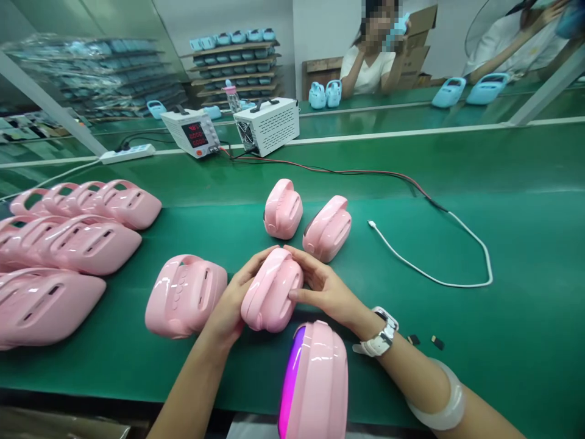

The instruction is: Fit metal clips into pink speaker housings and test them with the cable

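Note:
Between my two hands is a pink portable speaker [273, 292] with a carrying handle, resting on or just above the green mat. My left hand [237, 299] wraps its left side, and my right hand [325, 291] grips the right side with the thumb on the back panel. Just beyond stand two more pink speakers, one upright [283, 210] and one leaning right [328, 228]. Left of my left hand sits another pink speaker [185, 296] with a row of buttons. Close to me, a speaker with a glowing purple front [315, 381] stands below my right hand.
Rows of pink speakers [68, 247] fill the left side. A white cable [457, 283] curves across the right, near two small memory cards [437, 342]. Behind are a power supply [192, 131], a second grey unit [269, 125] and a power strip [128, 153]. Two people work across the bench.

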{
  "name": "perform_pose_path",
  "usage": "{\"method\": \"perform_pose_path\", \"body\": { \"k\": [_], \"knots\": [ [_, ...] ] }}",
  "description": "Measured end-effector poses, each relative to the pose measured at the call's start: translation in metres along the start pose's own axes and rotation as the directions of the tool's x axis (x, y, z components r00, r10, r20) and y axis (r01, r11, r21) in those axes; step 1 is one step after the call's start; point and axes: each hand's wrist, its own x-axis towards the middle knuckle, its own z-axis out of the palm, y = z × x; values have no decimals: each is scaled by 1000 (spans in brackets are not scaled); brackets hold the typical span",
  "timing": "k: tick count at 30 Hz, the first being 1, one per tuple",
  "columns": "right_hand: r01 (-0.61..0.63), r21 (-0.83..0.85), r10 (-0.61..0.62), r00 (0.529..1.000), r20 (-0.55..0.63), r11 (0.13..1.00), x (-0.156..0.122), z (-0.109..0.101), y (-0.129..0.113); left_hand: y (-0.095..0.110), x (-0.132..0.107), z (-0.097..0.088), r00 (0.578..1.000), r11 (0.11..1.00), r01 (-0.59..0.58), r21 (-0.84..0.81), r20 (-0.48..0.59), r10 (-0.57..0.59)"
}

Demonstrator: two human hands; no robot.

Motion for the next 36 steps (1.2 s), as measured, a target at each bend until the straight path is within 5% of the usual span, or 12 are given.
{"method": "perform_pose_path", "body": {
  "k": [7,19,22,27,36],
  "knots": [
    [-4,-24,3,999,-35,1000,-2,1,2,-8,0,-2,998,998,2,-66,60,2],
    [-36,-7,36,997,-72,999,4,3,-2,-9,1,5,998,994,-56,-89,-33,53],
    [-28,-113,21,998,-64,993,-2,-2,-10,-11,2,7,993,991,-109,-79,-42,106],
    [57,-538,-209,952,-225,841,-19,5,-23,-20,1,13,981,982,-157,-105,-135,142],
    [232,-747,-353,936,-4,624,-6,5,-26,-31,2,13,956,971,-231,-55,-200,216]
  ]
}}
